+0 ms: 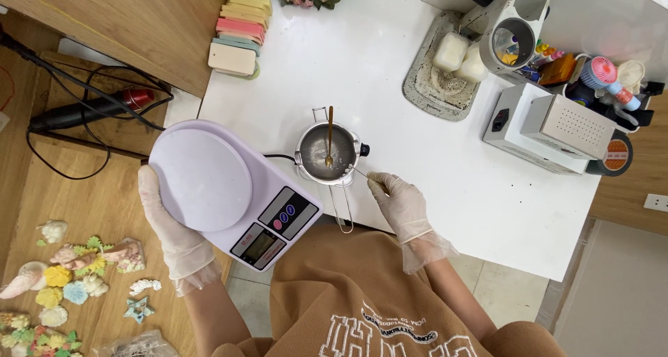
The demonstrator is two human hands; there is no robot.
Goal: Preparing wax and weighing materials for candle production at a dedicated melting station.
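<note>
Both hands gloved. Left hand grips one pale lilac digital kitchen scale by its outer rim, round platter up, display facing the person; scale hangs past the near-left corner of the white tabletop, partly over the floor. Right hand pinches one thin metal stick, tip reaching the rim of one small steel melting pot near the tabletop's near edge. One gold spoon stands in the pot; pot contents hard to make out, a few whitish bits at the rim. Pot's wire handle overhangs the near edge. Far-left corner: one stack of pastel slabs, roughly eight, exact count unclear. Far edge: two translucent white blocks on one grey tray. Right edge: one white box appliance, clutter behind it partly cut off. Wooden shelf at left: many small pastel figurines, some cropped by the frame.
</note>
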